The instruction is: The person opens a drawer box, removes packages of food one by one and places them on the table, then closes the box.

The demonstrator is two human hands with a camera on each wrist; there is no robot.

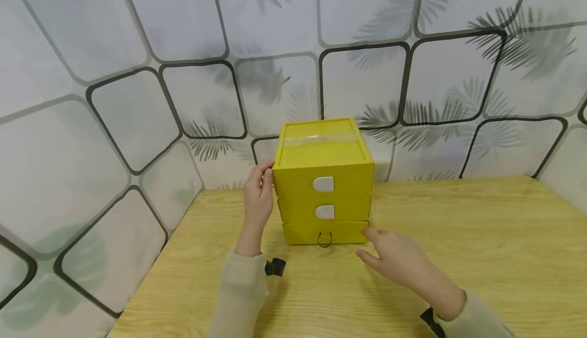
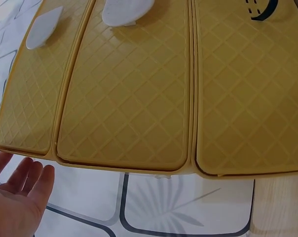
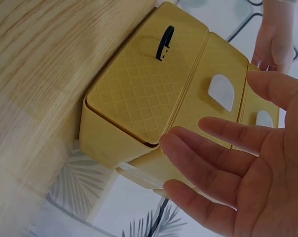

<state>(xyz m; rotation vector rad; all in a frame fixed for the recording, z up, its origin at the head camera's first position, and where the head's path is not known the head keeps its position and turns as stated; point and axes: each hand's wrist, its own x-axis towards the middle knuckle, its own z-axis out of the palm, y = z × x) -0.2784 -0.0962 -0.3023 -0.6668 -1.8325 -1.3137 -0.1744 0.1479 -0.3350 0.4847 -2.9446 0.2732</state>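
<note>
A yellow three-drawer box (image 1: 321,149) stands upright on the table, its drawer fronts toward me. White half-round tabs mark the top drawer (image 1: 293,181) and the middle drawer (image 1: 293,209). On the bottom drawer (image 1: 300,233) is a thin black loop handle (image 3: 165,42). My left hand (image 1: 258,198) rests against the box's left side near its upper front edge, fingers fairly straight. Beside the lower right corner, my right hand (image 1: 401,256) has its fingers extended and apart, index fingertip right at the bottom drawer's edge. Nothing is held in either hand.
Clear tape (image 1: 316,140) runs across the box top. The wood-grain table (image 1: 458,236) extends to both sides. Behind it rises a wall covering (image 1: 362,85) with rounded squares and leaf prints. Dark straps (image 1: 275,267) show at both sleeves.
</note>
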